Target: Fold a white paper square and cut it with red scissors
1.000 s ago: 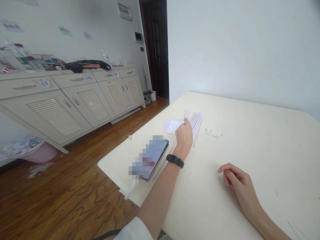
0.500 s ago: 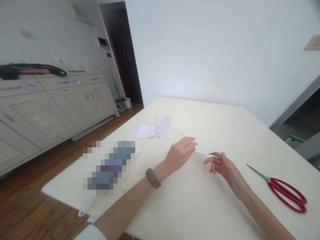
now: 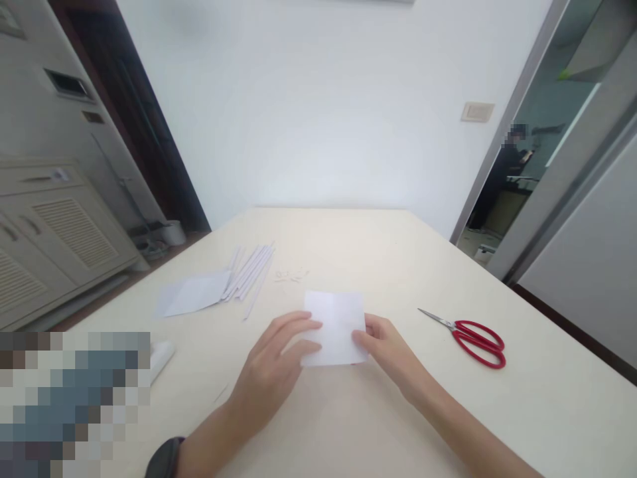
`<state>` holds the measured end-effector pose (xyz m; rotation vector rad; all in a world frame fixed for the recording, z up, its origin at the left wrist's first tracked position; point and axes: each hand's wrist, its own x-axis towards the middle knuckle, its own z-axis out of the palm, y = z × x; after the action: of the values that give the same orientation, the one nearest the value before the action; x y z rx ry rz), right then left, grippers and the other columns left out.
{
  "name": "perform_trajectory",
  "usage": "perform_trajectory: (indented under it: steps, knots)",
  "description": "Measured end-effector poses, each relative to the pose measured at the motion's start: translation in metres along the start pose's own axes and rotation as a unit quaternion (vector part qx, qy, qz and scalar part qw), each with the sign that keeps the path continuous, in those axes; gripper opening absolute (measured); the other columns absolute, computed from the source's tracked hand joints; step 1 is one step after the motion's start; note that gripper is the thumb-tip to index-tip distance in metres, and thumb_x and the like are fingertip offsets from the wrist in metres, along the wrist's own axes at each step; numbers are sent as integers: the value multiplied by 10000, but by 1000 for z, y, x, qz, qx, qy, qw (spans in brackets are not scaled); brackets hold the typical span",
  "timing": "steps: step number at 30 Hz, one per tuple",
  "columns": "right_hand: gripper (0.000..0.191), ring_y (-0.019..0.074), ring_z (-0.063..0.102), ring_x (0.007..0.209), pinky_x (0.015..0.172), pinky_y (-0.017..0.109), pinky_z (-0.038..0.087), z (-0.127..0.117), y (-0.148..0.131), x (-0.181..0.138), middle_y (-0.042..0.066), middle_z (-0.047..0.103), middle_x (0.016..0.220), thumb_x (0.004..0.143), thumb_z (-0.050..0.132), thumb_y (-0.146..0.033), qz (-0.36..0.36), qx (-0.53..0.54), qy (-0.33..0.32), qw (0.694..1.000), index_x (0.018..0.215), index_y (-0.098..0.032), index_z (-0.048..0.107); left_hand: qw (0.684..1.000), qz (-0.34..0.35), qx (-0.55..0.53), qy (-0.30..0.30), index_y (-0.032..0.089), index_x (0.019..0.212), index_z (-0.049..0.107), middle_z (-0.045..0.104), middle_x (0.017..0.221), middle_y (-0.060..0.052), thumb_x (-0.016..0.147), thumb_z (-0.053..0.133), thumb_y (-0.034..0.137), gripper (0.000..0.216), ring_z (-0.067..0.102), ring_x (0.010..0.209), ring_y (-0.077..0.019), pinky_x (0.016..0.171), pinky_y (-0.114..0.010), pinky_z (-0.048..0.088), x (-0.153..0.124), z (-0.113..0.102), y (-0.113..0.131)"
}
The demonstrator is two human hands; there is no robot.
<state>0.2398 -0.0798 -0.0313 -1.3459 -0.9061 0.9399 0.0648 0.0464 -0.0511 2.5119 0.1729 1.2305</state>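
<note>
A small white sheet of paper [image 3: 334,328] is in front of me at the middle of the table, between both hands. My right hand [image 3: 391,348] pinches its right edge, thumb on top and fingers partly hidden behind it. Spread across the left side of the sheet are the fingers of my left hand [image 3: 276,358], lying on its face, thumb apart from the others. A tiny red bit shows at the sheet's lower edge. To the right lie scissors [image 3: 460,332] with red handles, their tips pointing up and left.
Narrow folded paper strips [image 3: 251,272] and larger white sheets [image 3: 196,294] lie at the left on the table [image 3: 338,245]. Small paper scraps [image 3: 291,275] are beyond my left hand. A pixelated object [image 3: 74,398] fills the lower left. A person [image 3: 502,166] stands beyond the doorway.
My view has swung to the right. The paper, earlier seen nearly edge-on between my hands, now faces me. My right hand has closed on its edge; my left fingers rest on it.
</note>
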Motion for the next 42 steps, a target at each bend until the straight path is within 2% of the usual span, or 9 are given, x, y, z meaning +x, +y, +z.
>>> perform_trajectory:
  steps: [2,8,12,19,27,31,33,36,42]
  knots:
    - [239,202,610,681,648,307,490,0,0,-1,22,685,755,790,520,-160,-16,-9,15,1000,892,-176,735,995,-88,-32,15,359,1080,632,659,1211,-25,855,533,118,345,564,1188,-275,997,-530,502,2,-1,3]
    - [259,197,583,634,602,306,479,-2,0,-1,19,660,735,829,504,-181,-30,-12,17,999,958,-181,730,932,-296,-209,-7,310,1325,458,527,1417,-85,996,326,274,357,653,1101,-218,818,-352,620,7,-1,5]
    - [247,197,604,638,600,297,480,-2,-3,-3,25,682,777,852,511,-195,-24,-14,17,999,983,-181,720,882,-362,-300,-30,321,1342,470,507,1449,-87,936,505,293,408,674,1073,-223,828,-364,609,8,-2,6]
    - [225,187,604,683,608,273,460,-4,-3,-3,31,686,845,912,522,-266,-35,-3,13,999,1013,-185,706,796,-427,-404,-145,269,1165,687,747,1115,-59,907,564,280,286,732,904,-220,825,-375,595,6,-1,11]
    - [255,173,556,676,622,262,419,1,-9,-9,15,633,701,934,542,-329,-33,5,-1,999,1000,-165,727,754,-519,-371,-154,216,1003,744,776,1026,-45,854,655,370,232,733,928,-240,888,-314,545,20,-14,16]
    - [257,162,562,679,634,254,432,2,-11,-11,9,644,705,950,527,-330,-26,15,-6,1000,1001,-176,726,768,-506,-369,-137,196,928,747,783,973,-37,822,697,352,195,731,889,-229,825,-282,557,24,-17,19]
    - [259,157,565,673,626,246,430,3,-11,-12,7,647,697,957,518,-326,-16,17,-3,1000,979,-174,727,771,-499,-378,-120,192,952,745,782,948,-41,822,694,370,227,726,848,-222,762,-277,571,23,-17,21]
    - [270,149,561,634,602,241,415,5,-13,-15,-1,621,651,961,510,-323,4,18,-12,1000,961,-164,728,744,-513,-417,-96,199,1059,721,782,917,-48,818,688,397,313,724,765,-228,685,-301,578,20,-16,23]
    - [245,142,512,627,581,236,368,11,-19,-22,-6,557,658,951,515,-282,28,11,-30,999,958,-162,728,714,-546,-428,-97,174,1030,737,783,901,-83,772,730,400,343,720,773,-273,717,-376,571,18,-15,25]
